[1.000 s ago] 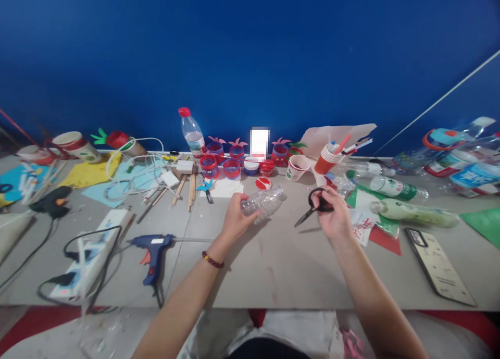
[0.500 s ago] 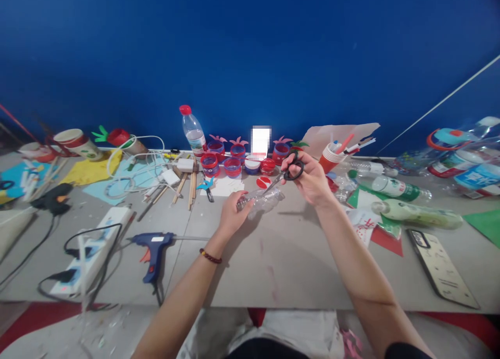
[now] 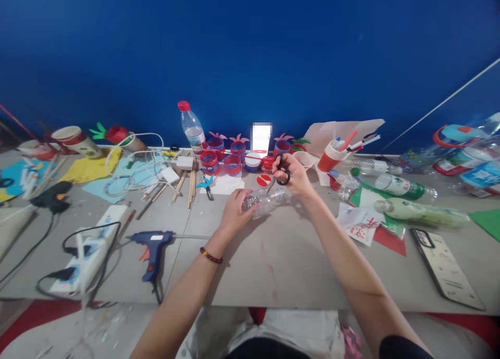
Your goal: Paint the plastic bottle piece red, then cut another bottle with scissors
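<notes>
A clear plastic bottle piece (image 3: 267, 201) lies on its side just above the table, and my left hand (image 3: 237, 213) grips its left end. My right hand (image 3: 296, 177) has its fingers in the black handles of the scissors (image 3: 283, 176). The blades point down and left, against the upper side of the clear plastic. Whether the tips are inside the plastic is too small to tell. Behind the hands stand small red and purple cups (image 3: 233, 164) and a red disc (image 3: 263, 180).
A blue glue gun (image 3: 154, 247) and a white power strip (image 3: 91, 249) lie to the left. Wooden sticks (image 3: 192, 184) are behind them. At the right are a cup of pens (image 3: 330, 157), bottles (image 3: 406, 186) and a phone (image 3: 447, 268). A red-capped bottle (image 3: 192, 128) stands at the back.
My right hand and the scissors have moved left and slightly down along the plastic. My left hand and the plastic have shifted slightly right. A white cup behind my right hand now shows.
</notes>
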`<action>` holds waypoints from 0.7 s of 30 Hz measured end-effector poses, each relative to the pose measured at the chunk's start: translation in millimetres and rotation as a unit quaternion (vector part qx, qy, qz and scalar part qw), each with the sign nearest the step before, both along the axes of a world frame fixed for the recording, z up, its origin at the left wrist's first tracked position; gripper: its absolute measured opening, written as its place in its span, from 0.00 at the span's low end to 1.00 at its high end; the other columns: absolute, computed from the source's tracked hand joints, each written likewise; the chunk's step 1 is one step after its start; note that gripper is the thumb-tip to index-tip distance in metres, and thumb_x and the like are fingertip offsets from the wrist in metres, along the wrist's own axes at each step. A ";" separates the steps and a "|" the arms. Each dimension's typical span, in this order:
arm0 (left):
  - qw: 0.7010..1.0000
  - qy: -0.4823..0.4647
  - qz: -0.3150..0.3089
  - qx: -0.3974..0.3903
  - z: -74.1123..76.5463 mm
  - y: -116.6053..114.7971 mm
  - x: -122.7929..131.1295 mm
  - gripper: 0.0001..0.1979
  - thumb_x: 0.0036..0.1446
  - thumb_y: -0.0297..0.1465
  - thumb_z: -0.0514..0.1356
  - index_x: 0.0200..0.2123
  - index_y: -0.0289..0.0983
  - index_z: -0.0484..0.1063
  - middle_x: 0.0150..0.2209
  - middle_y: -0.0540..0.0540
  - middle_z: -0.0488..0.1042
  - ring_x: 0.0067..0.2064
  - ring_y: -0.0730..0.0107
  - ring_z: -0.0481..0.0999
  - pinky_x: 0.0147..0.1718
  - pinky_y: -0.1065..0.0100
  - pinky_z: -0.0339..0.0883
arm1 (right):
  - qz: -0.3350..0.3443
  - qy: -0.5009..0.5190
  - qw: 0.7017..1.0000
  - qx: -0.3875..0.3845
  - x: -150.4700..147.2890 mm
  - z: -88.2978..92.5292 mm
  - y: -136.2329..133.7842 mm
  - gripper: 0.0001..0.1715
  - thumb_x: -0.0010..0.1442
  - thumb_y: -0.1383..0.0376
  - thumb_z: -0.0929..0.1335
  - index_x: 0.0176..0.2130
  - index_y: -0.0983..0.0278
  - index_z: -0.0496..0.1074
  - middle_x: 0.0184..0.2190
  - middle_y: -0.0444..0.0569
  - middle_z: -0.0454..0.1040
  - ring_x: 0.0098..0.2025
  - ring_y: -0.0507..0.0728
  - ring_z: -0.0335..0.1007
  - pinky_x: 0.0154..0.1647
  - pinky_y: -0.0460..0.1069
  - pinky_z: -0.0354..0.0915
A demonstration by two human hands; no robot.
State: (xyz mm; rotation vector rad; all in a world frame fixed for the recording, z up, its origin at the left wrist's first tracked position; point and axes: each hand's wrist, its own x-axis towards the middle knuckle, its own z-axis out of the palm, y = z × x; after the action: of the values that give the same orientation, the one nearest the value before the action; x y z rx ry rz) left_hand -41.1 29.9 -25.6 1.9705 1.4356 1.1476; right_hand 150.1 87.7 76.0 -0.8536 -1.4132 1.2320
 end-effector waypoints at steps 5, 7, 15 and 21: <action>1.000 0.011 0.000 0.001 -4.6 1.7 -0.9 0.28 0.47 0.40 0.72 0.49 0.40 0.68 0.47 0.44 0.72 0.50 0.55 0.73 0.50 0.54 0.69 | 0.007 -0.013 1.000 0.011 1.5 -1.2 -0.8 0.25 0.45 0.51 0.77 0.32 0.59 0.64 0.27 0.40 0.67 0.27 0.49 0.63 0.27 0.46 0.63; 1.000 0.013 0.000 0.005 -4.8 1.7 -1.2 0.28 0.47 0.40 0.72 0.49 0.40 0.68 0.46 0.44 0.73 0.48 0.57 0.73 0.49 0.55 0.70 | 0.006 -0.017 1.000 0.011 1.0 -1.7 -1.6 0.24 0.46 0.51 0.76 0.32 0.59 0.64 0.27 0.40 0.66 0.27 0.49 0.62 0.26 0.46 0.62; 1.000 -0.003 0.013 -0.008 -4.9 0.9 -1.3 0.29 0.46 0.39 0.73 0.49 0.40 0.66 0.44 0.44 0.72 0.46 0.56 0.74 0.47 0.54 0.71 | -0.024 -0.033 0.999 0.014 -3.8 1.0 -4.3 0.22 0.49 0.50 0.74 0.32 0.59 0.63 0.25 0.40 0.65 0.25 0.49 0.59 0.24 0.46 0.60; 0.999 -0.024 0.022 -0.004 -9.2 0.2 -0.1 0.36 0.46 0.39 0.73 0.56 0.40 0.62 0.48 0.41 0.72 0.47 0.55 0.75 0.49 0.52 0.70 | -0.031 -0.046 0.998 0.017 -4.4 0.8 -4.9 0.21 0.50 0.52 0.74 0.32 0.59 0.63 0.25 0.40 0.64 0.25 0.48 0.57 0.24 0.46 0.58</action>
State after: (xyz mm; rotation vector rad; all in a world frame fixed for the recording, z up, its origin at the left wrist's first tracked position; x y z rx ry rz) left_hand -41.2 30.1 -34.7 1.9031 1.4631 1.1979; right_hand 145.7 82.8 76.8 -0.9345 -1.4657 1.1303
